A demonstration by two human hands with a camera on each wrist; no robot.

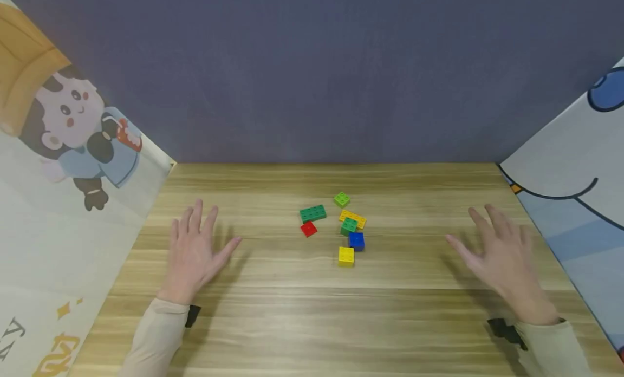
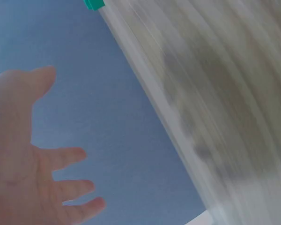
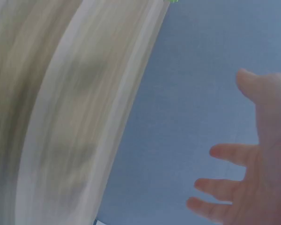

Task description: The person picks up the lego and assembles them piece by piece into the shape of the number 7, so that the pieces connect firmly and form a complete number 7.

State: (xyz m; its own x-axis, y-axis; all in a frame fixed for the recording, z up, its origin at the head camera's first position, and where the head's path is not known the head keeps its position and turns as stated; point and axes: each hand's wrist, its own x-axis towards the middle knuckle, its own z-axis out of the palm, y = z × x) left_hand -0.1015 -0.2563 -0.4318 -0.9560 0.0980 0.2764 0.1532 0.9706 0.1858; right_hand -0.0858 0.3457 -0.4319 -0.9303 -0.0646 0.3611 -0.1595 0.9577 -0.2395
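Observation:
My left hand (image 1: 192, 255) is held over the left part of the table, fingers spread and holding nothing. On the right side my right hand (image 1: 507, 260) is likewise spread, with nothing in it. Between them lies a loose group of toy bricks: a lime green brick (image 1: 342, 199), a dark green long brick (image 1: 313, 213), a red brick (image 1: 309, 229), a yellow long brick (image 1: 359, 220), a green brick (image 1: 348, 226) overlapping it, a blue brick (image 1: 357, 241) and a yellow square brick (image 1: 346, 256). In the left wrist view a green brick (image 2: 94, 4) shows at the top edge.
The wood-grain table (image 1: 292, 323) ends at a dark blue back wall (image 1: 336, 79). A printed panel (image 1: 49, 231) with a cartoon figure flanks the left side, another printed panel (image 1: 556, 160) the right. Both sleeves carry black wrist straps.

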